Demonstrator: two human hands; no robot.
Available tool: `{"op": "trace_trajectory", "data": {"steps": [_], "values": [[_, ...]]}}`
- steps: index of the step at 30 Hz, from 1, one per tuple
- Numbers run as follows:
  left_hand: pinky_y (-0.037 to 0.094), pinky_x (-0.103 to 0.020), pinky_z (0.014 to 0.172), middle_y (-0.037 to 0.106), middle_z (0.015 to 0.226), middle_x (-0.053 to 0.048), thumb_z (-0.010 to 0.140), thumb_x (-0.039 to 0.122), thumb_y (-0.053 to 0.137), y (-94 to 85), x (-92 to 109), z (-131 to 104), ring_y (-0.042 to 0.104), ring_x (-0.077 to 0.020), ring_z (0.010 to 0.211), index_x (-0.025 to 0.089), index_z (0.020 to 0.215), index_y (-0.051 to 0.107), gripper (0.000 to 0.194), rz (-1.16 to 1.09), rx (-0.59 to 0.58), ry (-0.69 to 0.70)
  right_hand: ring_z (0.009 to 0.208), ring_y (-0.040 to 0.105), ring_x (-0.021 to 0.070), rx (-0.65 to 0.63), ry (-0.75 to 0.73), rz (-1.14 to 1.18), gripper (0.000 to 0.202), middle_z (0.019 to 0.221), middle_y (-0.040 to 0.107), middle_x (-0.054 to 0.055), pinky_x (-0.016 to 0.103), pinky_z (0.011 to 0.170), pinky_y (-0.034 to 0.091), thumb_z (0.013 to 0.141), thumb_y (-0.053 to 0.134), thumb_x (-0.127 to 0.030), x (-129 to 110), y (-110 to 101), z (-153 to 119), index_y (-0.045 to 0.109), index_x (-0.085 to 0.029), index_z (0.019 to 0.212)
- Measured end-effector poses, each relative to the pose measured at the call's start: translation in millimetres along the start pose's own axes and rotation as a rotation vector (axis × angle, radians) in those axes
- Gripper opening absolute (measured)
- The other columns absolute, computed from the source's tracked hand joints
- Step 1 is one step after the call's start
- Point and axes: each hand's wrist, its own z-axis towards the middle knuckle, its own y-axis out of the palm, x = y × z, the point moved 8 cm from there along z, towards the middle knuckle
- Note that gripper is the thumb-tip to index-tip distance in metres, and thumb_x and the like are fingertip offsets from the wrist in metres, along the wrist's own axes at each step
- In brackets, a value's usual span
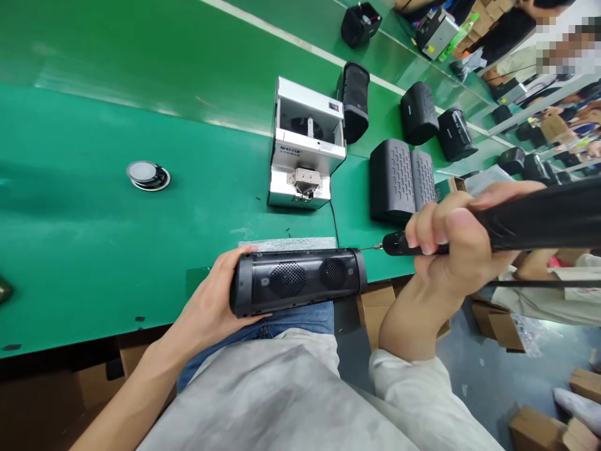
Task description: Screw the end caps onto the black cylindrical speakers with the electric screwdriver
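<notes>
Black speaker casing (pixel 307 279) located at the near edge of the green bench top (pixel 94 250), lying lengthwise across the front of the body, grilled face up. A pale packing sheet (pixel 291 243) is seen just beyond its far long side. The left end of the casing is gripped by the left hand (pixel 211 293), with fingers on the far side and thumb on the near side. The power screwdriver (pixel 539 216) is gripped by the right hand (pixel 453 241), fingers closed around its front part, and is held almost level. Its thin bit (pixel 372 247) is pointed at the right end of the casing; whether the tip is seated in a screw cannot be made out at this scale.

Handling, as judged: the casing is taken to be stiff hard plastic, of moderate weight, rather slippery on the glossy front. The perforated grilles are considered the parts most easily dented or scuffed, so pressure there is best avoided. Hold is best taken around the matt end cap, as is done here, so that push along the length can be resisted. Some twist under the driver is to be expected.

Beyond the casing, a silver machine (pixel 305 156) is stood; a loose round speaker driver (pixel 149 175) is laid farther left.
</notes>
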Motion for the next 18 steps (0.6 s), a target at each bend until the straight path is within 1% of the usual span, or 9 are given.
{"op": "trace_trajectory", "data": {"steps": [4, 7, 10, 14, 16, 18], "values": [[0.055, -0.075, 0.123, 0.056, 0.164, -0.014, 0.087, 0.047, 0.092, 0.4, -3, -2, 0.059, -0.0487, 0.152, 0.039, 0.172, 0.032, 0.103, -0.01, -0.018, -0.034, 0.039, 0.028, 0.0079, 0.039, 0.003, 0.003, 0.026, 0.059, 0.039, -0.01, 0.024, 0.033, 0.03, 0.083, 0.086, -0.011, -3, -2, -6, 0.07, -0.026, 0.096], [0.056, -0.073, 0.124, 0.055, 0.164, -0.013, 0.088, 0.045, 0.09, -0.1, -4, -2, 0.059, -0.0486, 0.152, 0.04, 0.172, 0.031, 0.103, -0.002, -0.02, -0.045, 0.04, 0.027, 0.0087, 0.056, 0.009, -0.006, 0.025, 0.061, 0.035, -0.009, 0.027, 0.032, 0.028, 0.083, 0.085, -0.011, -4, -1, -8, 0.073, -0.027, 0.098], [0.054, -0.071, 0.126, 0.055, 0.165, -0.013, 0.089, 0.046, 0.09, -0.8, -1, -1, 0.059, -0.0468, 0.152, 0.037, 0.172, 0.031, 0.102, 0.006, -0.013, -0.032, 0.04, 0.026, 0.0083, 0.055, 0.005, -0.055, 0.025, 0.061, 0.032, -0.008, 0.027, 0.03, 0.026, 0.084, 0.089, -0.018, -1, 0, -7, 0.069, -0.029, 0.093], [0.052, -0.069, 0.127, 0.054, 0.165, -0.014, 0.089, 0.049, 0.092, 1.2, -1, 0, 0.058, -0.0454, 0.153, 0.035, 0.172, 0.03, 0.105, 0.001, -0.016, -0.031, 0.036, 0.025, 0.007, 0.024, -0.018, -0.08, 0.033, 0.057, 0.034, -0.01, 0.025, 0.029, 0.024, 0.083, 0.094, -0.029, 6, 2, -3, 0.061, -0.03, 0.087], [0.052, -0.068, 0.127, 0.053, 0.165, -0.015, 0.088, 0.048, 0.093, 2.0, -2, -1, 0.058, -0.0453, 0.154, 0.034, 0.173, 0.029, 0.107, 0.007, -0.008, -0.021, 0.035, 0.027, 0.0071, 0.023, 0.014, -0.084, 0.034, 0.057, 0.037, -0.01, 0.026, 0.029, 0.025, 0.083, 0.095, -0.033, 11, 0, 0, 0.062, -0.03, 0.087], [0.051, -0.068, 0.128, 0.051, 0.167, -0.017, 0.087, 0.048, 0.094, 2.7, -2, -2, 0.055, -0.0457, 0.156, 0.034, 0.176, 0.023, 0.114, 0.018, 0.002, 0.007, 0.034, 0.031, 0.0086, -0.012, 0.065, -0.079, 0.036, 0.057, 0.042, -0.01, 0.029, 0.03, 0.026, 0.079, 0.098, -0.034, 12, 0, 5, 0.064, -0.03, 0.089]]}}
